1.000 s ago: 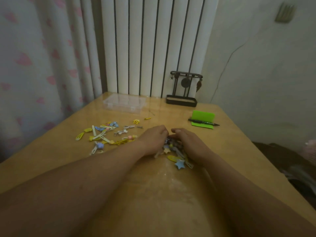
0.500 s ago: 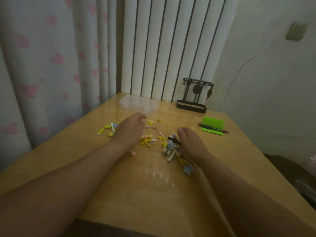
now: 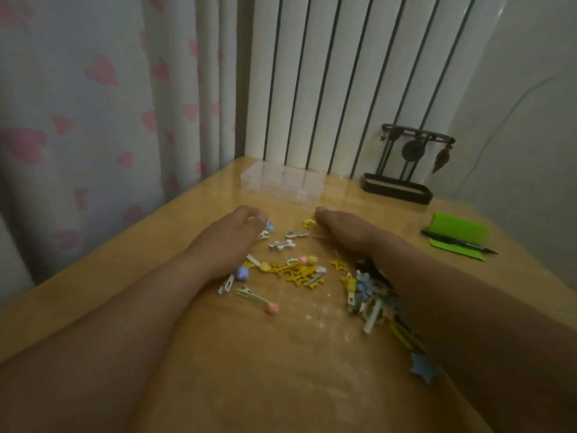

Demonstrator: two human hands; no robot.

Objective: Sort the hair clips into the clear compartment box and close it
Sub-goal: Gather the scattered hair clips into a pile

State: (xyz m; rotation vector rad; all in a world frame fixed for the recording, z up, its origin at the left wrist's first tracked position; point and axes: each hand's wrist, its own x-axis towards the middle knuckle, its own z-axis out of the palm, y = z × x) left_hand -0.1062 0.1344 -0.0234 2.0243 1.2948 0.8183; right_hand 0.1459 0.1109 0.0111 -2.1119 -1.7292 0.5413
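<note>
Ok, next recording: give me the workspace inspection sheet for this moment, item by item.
Surface: wooden table, glossy.
Job's things: hair clips scattered loose between the forearms, with a denser heap against the right forearm; clear compartment box at the far edge, apart from them, no clips seen in it, lid state unclear.
Clutter: green paper with a pen lying on it, far right; dark metal stand right of the box.
Hands: left hand on the table left of the clips, fingers curved, grip unclear; right hand lies on the table, fingers straight.
Cables: thin line on the right wall, cable or crack cannot be told.
Surroundings: curtain with pink hearts left, radiator behind the table.
</note>
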